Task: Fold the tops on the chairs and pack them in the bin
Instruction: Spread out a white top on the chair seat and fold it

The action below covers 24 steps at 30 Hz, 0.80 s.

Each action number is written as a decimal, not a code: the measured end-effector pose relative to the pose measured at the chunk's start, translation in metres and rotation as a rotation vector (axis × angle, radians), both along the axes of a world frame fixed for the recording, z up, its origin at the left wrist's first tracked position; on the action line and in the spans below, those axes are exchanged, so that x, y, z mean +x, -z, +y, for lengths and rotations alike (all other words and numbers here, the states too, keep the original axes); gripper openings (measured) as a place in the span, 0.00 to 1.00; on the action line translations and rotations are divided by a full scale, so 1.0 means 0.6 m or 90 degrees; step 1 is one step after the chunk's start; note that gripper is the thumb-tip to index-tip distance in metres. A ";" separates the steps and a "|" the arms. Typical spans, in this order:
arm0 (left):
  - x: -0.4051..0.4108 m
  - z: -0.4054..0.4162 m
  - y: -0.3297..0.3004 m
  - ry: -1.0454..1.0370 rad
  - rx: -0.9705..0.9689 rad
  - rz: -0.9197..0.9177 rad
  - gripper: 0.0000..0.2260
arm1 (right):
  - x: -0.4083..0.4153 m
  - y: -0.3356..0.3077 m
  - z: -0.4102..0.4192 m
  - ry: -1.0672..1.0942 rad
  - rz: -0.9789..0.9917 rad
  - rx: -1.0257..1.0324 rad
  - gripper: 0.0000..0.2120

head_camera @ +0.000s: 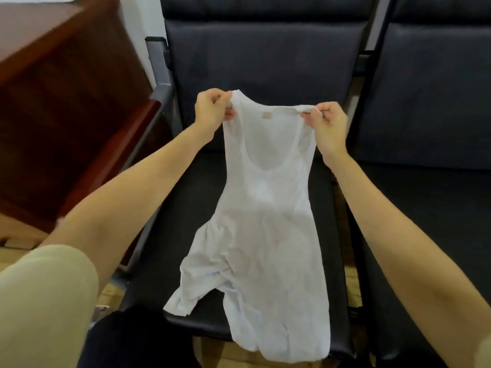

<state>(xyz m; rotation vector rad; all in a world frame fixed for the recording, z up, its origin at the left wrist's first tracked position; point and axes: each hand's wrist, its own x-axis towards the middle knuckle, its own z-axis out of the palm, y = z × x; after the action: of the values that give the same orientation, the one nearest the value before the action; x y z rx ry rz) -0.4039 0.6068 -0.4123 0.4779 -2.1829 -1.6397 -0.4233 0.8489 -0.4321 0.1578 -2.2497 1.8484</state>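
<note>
A person holds a white tank top [261, 208] up by its shoulder straps over a dark chair [265, 59], the left hand [211, 110] and right hand [328, 126] each pinching one strap between curled fingers and thumb. The top's crumpled lower half rests on the chair seat, its hem draping over the front edge. A reddish wooden cabinet [66, 107] stands to the left.

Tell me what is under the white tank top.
The white tank top, pinched at its straps by the left hand and right hand, drapes over the black chair seat. Whatever lies beneath the fabric is covered.
</note>
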 end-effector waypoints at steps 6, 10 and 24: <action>-0.070 -0.004 0.119 0.006 -0.017 -0.102 0.08 | -0.056 0.119 -0.017 -0.030 -0.184 -0.017 0.16; -0.017 -0.020 0.212 -0.021 -0.039 -0.220 0.17 | -0.017 0.192 0.020 -0.023 -0.299 0.069 0.21; 0.215 -0.003 0.272 0.147 -0.171 -0.354 0.13 | 0.116 0.238 0.044 -0.136 -0.329 0.371 0.11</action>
<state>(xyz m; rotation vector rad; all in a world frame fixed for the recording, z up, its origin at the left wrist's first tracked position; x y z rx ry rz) -0.2747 0.6049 -0.5758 0.6868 -2.9124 -1.3999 -0.3538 0.8755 -0.5747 0.0105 -3.2025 1.3684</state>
